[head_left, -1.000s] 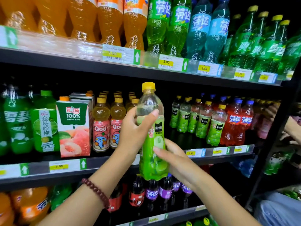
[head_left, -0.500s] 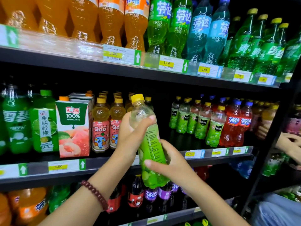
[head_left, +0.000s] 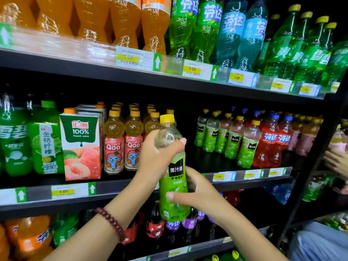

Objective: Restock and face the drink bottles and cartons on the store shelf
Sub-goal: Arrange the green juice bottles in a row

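A green grape juice bottle (head_left: pixel 174 178) with a yellow cap is held upright in front of the middle shelf (head_left: pixel 120 188). My left hand (head_left: pixel 156 153) grips its clear upper part just below the cap. My right hand (head_left: pixel 197 193) holds the lower green part from the right, thumb across the front. The black label faces me. Behind the bottle there is a dark gap between the Qoo bottles (head_left: pixel 122 142) and a row of matching green grape bottles (head_left: pixel 226 136).
A peach juice carton (head_left: pixel 81 146) and green lemon bottles stand at the left of the middle shelf, red soda bottles (head_left: pixel 271 140) at the right. Large orange and green bottles fill the top shelf. Another person's hand (head_left: pixel 337 161) reaches in at the far right.
The bottle has been lowered and turned, so its black label now faces me. Both hands kept their hold on it.
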Motion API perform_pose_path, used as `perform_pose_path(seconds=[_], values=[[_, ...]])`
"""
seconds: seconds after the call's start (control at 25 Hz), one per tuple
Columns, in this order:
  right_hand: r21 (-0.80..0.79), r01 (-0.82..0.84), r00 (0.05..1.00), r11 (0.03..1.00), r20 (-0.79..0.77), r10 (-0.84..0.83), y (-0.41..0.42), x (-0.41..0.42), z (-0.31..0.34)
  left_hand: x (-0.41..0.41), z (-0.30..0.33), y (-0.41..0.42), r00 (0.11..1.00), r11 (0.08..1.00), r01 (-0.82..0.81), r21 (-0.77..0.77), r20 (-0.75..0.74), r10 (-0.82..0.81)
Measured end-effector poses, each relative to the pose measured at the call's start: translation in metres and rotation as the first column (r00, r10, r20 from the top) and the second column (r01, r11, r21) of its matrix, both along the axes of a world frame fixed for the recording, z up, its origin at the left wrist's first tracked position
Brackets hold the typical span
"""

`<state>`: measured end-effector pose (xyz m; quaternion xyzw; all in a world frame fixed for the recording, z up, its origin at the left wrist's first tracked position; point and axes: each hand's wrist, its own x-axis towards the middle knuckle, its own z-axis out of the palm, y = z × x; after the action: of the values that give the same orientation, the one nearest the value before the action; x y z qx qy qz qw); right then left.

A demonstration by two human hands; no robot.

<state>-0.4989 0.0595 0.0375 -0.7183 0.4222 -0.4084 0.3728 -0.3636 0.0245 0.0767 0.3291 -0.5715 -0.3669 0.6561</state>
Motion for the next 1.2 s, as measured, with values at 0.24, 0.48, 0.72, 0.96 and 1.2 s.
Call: perform_pose_path(seconds=[0.24,0.48,0.72,0.96,1.2], values=[[0.098,0.021,0.966,0.995,0.256,-0.045,-0.024,-0.021,-0.015,-0.011,-0.005,-0.015,0.951,0.999,0.039,-0.025,0.308,-0.03],[0.074,0.267,0.848,0.961,0.456,-0.271,-0.043,-0.035,0.013,0.019,-0.044,-0.065,0.647,0.994,-0.106,0.017,0.76,0.056],[0.157,0.294,0.803,0.943,0.494,-0.333,-0.105,-0.038,0.016,0.025,-0.076,-0.101,0.396,0.988,-0.142,0.057,0.918,0.004],[0.138,0.281,0.909,0.95,0.278,-0.31,-0.164,-0.017,-0.011,0.027,-0.082,-0.11,0.452,0.981,-0.147,0.126,0.891,-0.047],[0.152,0.282,0.936,0.947,0.171,-0.306,-0.187,0.001,-0.032,0.028,-0.082,-0.111,0.436,0.974,-0.172,0.148,0.898,-0.06]])
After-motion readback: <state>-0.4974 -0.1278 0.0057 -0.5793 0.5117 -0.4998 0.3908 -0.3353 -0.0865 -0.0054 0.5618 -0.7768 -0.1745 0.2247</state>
